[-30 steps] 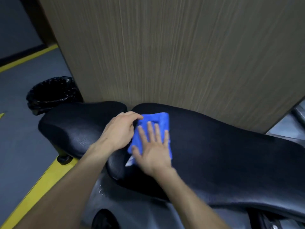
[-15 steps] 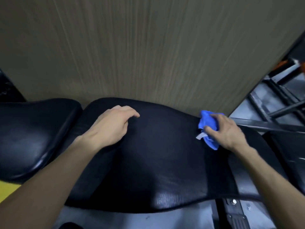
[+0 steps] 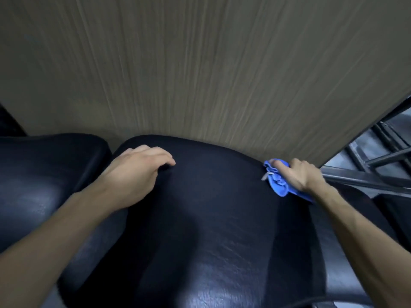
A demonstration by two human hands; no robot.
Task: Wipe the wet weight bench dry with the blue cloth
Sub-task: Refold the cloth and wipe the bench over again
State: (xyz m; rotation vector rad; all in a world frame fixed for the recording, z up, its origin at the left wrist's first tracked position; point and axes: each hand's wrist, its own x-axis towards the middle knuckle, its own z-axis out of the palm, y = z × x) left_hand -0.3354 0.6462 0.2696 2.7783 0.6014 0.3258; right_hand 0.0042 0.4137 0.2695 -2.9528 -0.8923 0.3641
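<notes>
Your right hand (image 3: pixel 304 177) grips the blue cloth (image 3: pixel 277 182), bunched into a wad, at the far right end of the weight bench's long pad (image 3: pixel 211 218), close to the wood-grain panel (image 3: pixel 200 63) behind it. Your left hand (image 3: pixel 138 172) holds nothing; its fingers curl loosely and rest on the pad's far left end, just beside the gap to the seat pad (image 3: pixel 44 174). The two hands sit well apart, one at each end of the pad.

The risk here is coverage. Bunched like this, the cloth probably meets the vinyl with only a small patch, so a stroke back toward your left hand may leave wet streaks on either side of its path. Motion blur makes it hard to say how much moisture remains; the sheen near the pad's near edge could be water or just reflected light.

A second hazard sits just beyond the cloth: the metal frame bar (image 3: pixel 367 181) runs right of the pad's end, and a loose white tag (image 3: pixel 265 176) hangs off the wad. Overshoot the pad and the cloth could snag there or slip from your grip.
</notes>
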